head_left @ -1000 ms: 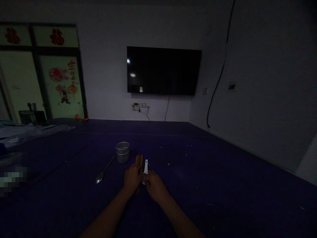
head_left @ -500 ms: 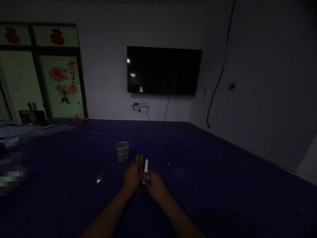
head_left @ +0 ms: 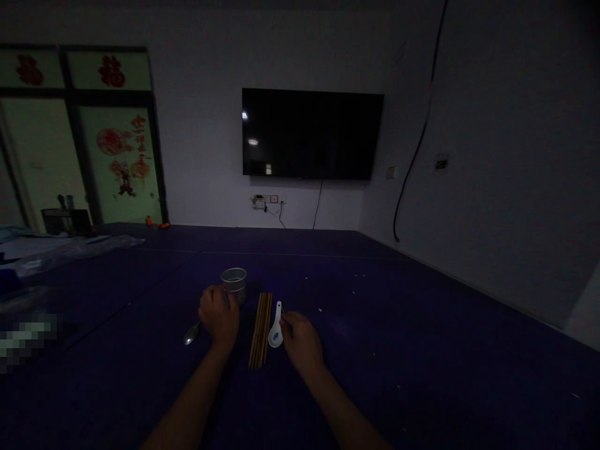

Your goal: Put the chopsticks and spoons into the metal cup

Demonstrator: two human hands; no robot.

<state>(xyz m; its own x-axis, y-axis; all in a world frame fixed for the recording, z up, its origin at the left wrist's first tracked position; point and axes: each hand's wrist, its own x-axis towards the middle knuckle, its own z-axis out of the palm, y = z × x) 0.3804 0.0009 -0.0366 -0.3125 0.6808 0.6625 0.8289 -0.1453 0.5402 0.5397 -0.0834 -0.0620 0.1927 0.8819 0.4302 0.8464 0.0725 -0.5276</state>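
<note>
My left hand (head_left: 219,319) hovers over the handle of a metal spoon (head_left: 191,335), beside a grey metal cup (head_left: 235,279). Its fingers are bent and look apart, with nothing visible held in them. In the middle lies a row of several wooden chopsticks (head_left: 260,330), side by side. Just right of them rests a white soup spoon (head_left: 275,337) with a blue mark in its bowl. My right hand (head_left: 302,344) is curled at the soup spoon's right edge, finger and thumb close together. A thin dark thing shows beside the spoon handle, mostly hidden by that hand.
The purple surface (head_left: 422,350) carries small white scraps. Clear plastic wrap (head_left: 94,248) lies at the far left, near a dark box (head_left: 68,222). Small orange things (head_left: 163,225) sit at the back edge. A television (head_left: 312,134) hangs on the wall; a black cable (head_left: 412,169) runs down at right.
My left hand has left the chopsticks and moved left to the metal spoon and cup. My right hand has shifted slightly right, uncovering the soup spoon's bowl. The view has moved slightly.
</note>
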